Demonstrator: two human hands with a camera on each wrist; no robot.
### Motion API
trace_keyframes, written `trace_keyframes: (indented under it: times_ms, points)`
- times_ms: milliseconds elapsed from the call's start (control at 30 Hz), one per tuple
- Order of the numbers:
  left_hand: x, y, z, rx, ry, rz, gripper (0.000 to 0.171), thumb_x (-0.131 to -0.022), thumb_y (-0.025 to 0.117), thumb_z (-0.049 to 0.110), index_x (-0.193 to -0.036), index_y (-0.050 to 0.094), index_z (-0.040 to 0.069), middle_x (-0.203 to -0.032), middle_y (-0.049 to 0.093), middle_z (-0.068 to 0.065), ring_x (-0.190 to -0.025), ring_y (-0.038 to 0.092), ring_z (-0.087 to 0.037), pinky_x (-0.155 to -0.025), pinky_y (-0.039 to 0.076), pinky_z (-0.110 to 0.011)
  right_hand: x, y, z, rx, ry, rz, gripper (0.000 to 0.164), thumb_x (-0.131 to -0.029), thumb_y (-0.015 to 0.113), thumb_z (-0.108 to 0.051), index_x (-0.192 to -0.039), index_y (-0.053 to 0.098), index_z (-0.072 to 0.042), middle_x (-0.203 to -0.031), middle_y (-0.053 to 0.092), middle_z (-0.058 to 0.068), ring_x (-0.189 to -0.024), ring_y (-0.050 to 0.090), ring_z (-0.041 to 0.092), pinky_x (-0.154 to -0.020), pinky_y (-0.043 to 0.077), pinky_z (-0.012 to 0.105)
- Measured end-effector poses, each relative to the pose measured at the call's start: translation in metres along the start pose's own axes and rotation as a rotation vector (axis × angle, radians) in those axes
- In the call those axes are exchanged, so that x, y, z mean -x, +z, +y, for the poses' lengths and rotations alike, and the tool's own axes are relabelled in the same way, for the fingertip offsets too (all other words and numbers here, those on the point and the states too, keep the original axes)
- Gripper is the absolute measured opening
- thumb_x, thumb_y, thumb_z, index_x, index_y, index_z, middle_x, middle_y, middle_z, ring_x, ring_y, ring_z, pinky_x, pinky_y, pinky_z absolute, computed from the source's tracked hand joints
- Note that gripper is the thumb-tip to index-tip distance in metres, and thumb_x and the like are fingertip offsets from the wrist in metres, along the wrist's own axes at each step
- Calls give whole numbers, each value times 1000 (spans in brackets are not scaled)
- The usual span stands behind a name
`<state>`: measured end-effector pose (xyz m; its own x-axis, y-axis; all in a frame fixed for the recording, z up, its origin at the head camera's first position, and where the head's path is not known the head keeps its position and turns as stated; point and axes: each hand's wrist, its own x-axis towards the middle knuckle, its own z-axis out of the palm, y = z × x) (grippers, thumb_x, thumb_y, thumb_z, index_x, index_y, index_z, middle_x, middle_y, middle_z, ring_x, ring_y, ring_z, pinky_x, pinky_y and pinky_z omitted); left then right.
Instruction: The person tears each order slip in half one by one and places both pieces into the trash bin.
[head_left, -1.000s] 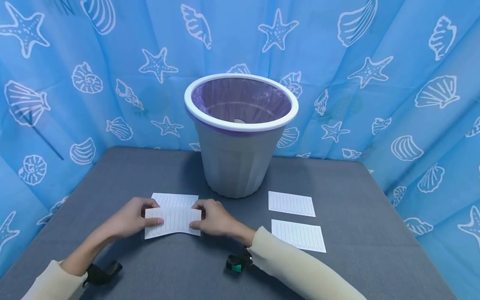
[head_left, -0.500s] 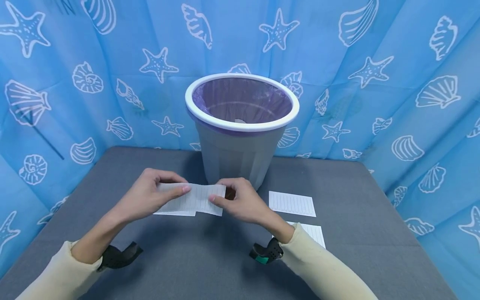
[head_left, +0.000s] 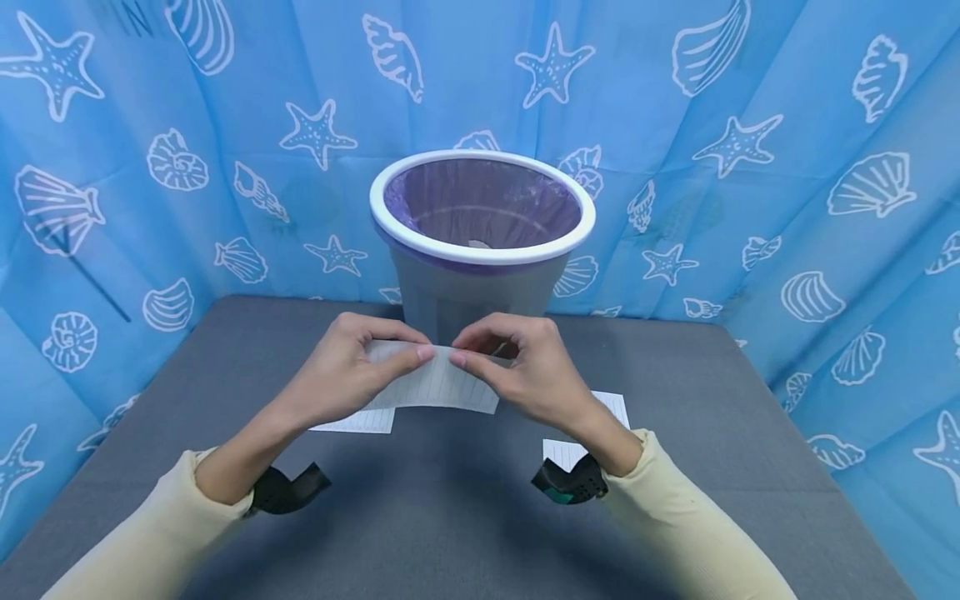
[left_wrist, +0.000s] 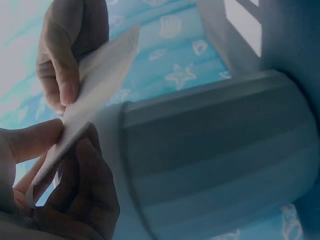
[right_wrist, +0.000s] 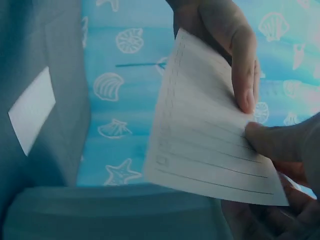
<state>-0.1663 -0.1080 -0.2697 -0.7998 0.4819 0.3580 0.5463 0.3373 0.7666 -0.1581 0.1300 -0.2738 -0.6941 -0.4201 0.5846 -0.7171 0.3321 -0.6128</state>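
A lined white paper sheet (head_left: 431, 383) is held up in front of the bin, slightly curved. My left hand (head_left: 337, 371) pinches its upper edge near the middle between thumb and fingers. Close beside it, my right hand (head_left: 532, 367) pinches the same edge, the two thumb tips almost meeting. In the right wrist view the sheet's (right_wrist: 200, 135) printed lines and small boxes show; it looks whole there. Below my left hand another lined sheet (head_left: 356, 421) lies on the table, partly covered.
A grey bin (head_left: 480, 292) with a white rim and purple liner stands behind my hands; a small white piece (head_left: 477, 244) shows inside. Two more lined sheets, a rear one (head_left: 615, 406) and a front one (head_left: 562, 453), lie partly hidden under my right arm. A blue shell-print curtain (head_left: 675, 200) surrounds the grey table (head_left: 450, 533).
Both hands have lifted one sheet off the one beneath and carried it right and up toward the bin. They have drawn together from its sides to the middle of its upper edge.
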Motion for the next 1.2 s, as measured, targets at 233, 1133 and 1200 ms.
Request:
trace_keyframes:
  times_ms: [233, 1133, 1200]
  points:
    - [-11, -1, 13, 167, -96, 55, 18, -97, 69, 12, -104, 78, -2, -98, 72, -13, -74, 66, -25, -61, 57, -34, -2, -14, -12, 59, -215, -8, 9, -91, 74, 1, -93, 72, -7, -86, 65, -2, -76, 60, 9, -67, 56, 29]
    - [-176, -88, 100, -149, -215, 351, 32, -101, 64, 26, -129, 68, 9, -131, 56, -4, -114, 55, -17, -96, 49, -26, -169, -158, -13, -36, 439, 201, 17, -96, 71, -15, -110, 71, -5, -110, 62, 2, -99, 57, 18, -90, 46, 30]
    - [-188, -85, 99, -167, -244, 333, 32, -101, 63, 25, -129, 68, 10, -133, 56, -4, -115, 55, -18, -96, 49, -27, -178, -156, -5, -22, 498, 198, 16, -97, 71, -17, -110, 70, -7, -111, 60, 0, -99, 57, 17, -90, 46, 32]
